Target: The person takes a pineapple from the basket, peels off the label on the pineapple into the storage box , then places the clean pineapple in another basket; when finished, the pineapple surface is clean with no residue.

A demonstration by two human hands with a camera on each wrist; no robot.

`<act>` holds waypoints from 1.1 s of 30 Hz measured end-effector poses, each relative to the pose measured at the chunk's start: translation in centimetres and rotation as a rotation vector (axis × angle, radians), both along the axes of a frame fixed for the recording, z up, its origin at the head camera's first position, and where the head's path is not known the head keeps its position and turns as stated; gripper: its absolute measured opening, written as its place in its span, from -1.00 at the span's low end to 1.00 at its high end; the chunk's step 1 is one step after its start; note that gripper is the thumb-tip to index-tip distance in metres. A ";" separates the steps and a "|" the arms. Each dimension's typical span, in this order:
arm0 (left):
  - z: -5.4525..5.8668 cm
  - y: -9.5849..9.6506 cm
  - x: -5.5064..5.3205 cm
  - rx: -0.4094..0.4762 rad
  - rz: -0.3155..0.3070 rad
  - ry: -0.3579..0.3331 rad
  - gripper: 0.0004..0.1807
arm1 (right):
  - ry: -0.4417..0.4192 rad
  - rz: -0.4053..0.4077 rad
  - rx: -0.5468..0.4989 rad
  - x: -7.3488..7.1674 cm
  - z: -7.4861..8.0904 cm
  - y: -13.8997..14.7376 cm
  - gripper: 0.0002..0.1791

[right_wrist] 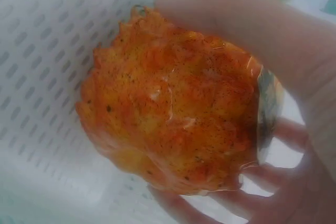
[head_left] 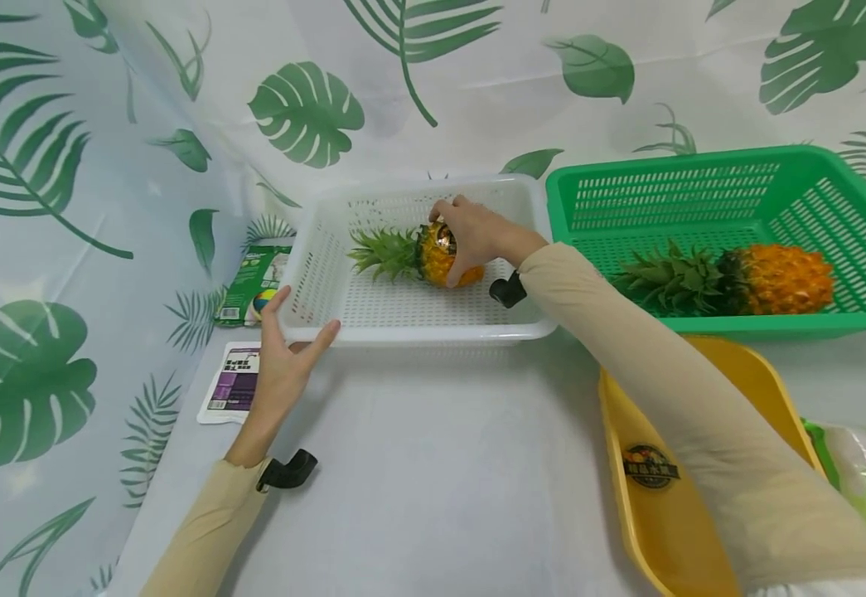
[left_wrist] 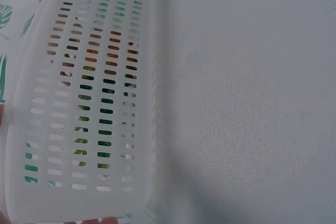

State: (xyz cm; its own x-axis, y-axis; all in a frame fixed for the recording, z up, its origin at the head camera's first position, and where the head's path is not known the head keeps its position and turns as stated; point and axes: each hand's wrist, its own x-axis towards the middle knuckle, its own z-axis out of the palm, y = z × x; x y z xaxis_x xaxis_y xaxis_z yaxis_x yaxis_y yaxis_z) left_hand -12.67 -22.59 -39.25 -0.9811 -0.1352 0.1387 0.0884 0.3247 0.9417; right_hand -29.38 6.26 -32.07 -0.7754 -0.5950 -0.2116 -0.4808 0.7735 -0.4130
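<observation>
Here, the right hand [head_left: 473, 235], the nearer, grips the pineapple [head_left: 433, 264] inside the white basket [head_left: 433, 334]; long axis and crown [head_left: 386, 253] run leftward from that grip; the left hand [head_left: 283, 365] holds the basket.

**Orange pineapple with a spiky green crown [head_left: 428, 259] on its side within a white, slotted plastic basket [head_left: 433, 335]**

The pineapple's knobbly body is glossy and flecked with dark specks, and a shiny label with dark markings sits on its upper side. Its leafy crown points left and its base right. The right hand [head_left: 477, 232] grips the body from above, thumb on the near side and fingers on the far side; whether the fruit touches the basket's floor cannot be told.

The rectangular basket stands upright, perforated across its walls and floor, under a smooth rim. The left hand [head_left: 283, 356] holds its near left corner.
</observation>
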 end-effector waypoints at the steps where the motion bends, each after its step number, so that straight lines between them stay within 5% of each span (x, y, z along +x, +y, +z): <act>1: 0.0 0.0 0.0 -0.006 -0.001 0.000 -0.04 | 0.015 -0.005 0.000 0.1 0.0 0.0 0.09; 13: -0.1 -0.1 0.1 -0.007 0.011 -0.003 -0.05 | 0.204 0.027 -0.149 2.7 3.2 1.0 0.11; 24: 0.0 0.2 -0.1 -0.034 0.017 -0.026 -0.04 | 0.364 0.109 -0.419 9.6 7.5 3.3 0.10; 33: 0.3 0.1 0.2 -0.043 0.012 -0.052 -0.03 | 0.454 0.206 -0.486 15.2 8.0 5.9 0.08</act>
State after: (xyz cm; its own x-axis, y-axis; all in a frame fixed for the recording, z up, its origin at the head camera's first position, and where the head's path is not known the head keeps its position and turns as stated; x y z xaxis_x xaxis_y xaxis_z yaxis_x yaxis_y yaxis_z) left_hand -12.45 -22.47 -38.99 -0.9854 -0.1421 0.0937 0.0357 0.3657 0.9300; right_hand -14.14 12.12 -24.05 -0.5855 -0.6843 0.4346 -0.8048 0.4261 -0.4132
